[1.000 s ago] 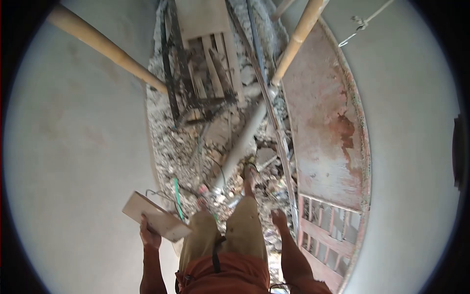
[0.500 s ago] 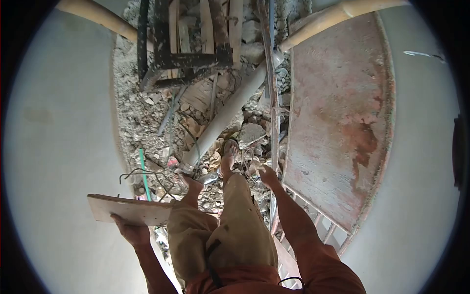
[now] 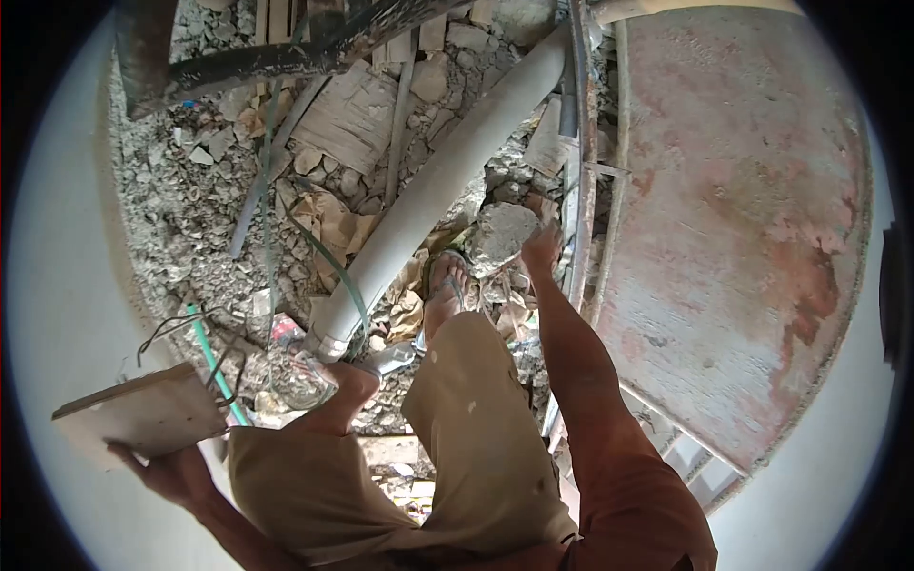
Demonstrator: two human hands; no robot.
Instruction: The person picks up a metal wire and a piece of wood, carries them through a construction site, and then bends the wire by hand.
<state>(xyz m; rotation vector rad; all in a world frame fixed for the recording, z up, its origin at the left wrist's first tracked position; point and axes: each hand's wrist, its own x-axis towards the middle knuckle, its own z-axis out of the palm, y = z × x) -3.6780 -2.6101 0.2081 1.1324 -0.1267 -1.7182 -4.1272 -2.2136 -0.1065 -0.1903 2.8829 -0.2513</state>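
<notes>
At the lower left, my left hand (image 3: 176,474) is closed on a flat wooden board (image 3: 148,411), with its fingers under the near edge. My right hand (image 3: 541,249) reaches down into the rubble, beside a large grey chunk of concrete (image 3: 503,236) and close to an upright metal bar (image 3: 583,181). Its fingers are small and partly hidden, so whether they hold anything cannot be made out. A bent wire (image 3: 228,366) loops out behind the board.
A grey pipe (image 3: 447,186) slants across the rubble (image 3: 171,190). A dark frame (image 3: 248,68) lies at the top. On the right stands a stained reddish panel (image 3: 733,209). A green rod (image 3: 211,357) and my sandalled foot (image 3: 446,281) are among the debris.
My right hand has reached farther forward, to the concrete chunk. My left hand and the board have shifted left and slightly down. The view is now closer to the rubble.
</notes>
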